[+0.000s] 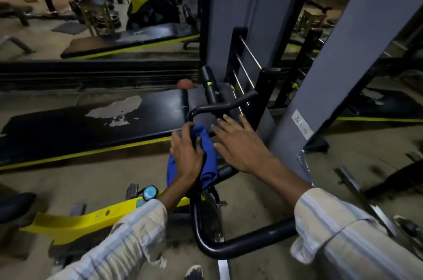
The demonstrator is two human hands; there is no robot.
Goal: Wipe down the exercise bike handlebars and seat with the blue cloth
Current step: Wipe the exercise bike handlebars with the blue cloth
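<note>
The black handlebars (219, 105) of the exercise bike loop through the middle of the view, with a lower bar (231, 246) curving toward me. My left hand (186, 157) grips the blue cloth (209, 153), bunched against the handlebar's middle section. My right hand (240, 144) lies beside the cloth with fingers spread and straight, resting over the bar. The bike's yellow frame (87, 218) runs down to the left. The seat is not in view.
A black bench with yellow trim (91, 128) lies just beyond the handlebars. A grey pillar (320, 87) and a black rack with metal rods (245, 69) stand to the right. A wall mirror (98, 9) reflects gym gear. Concrete floor spreads around.
</note>
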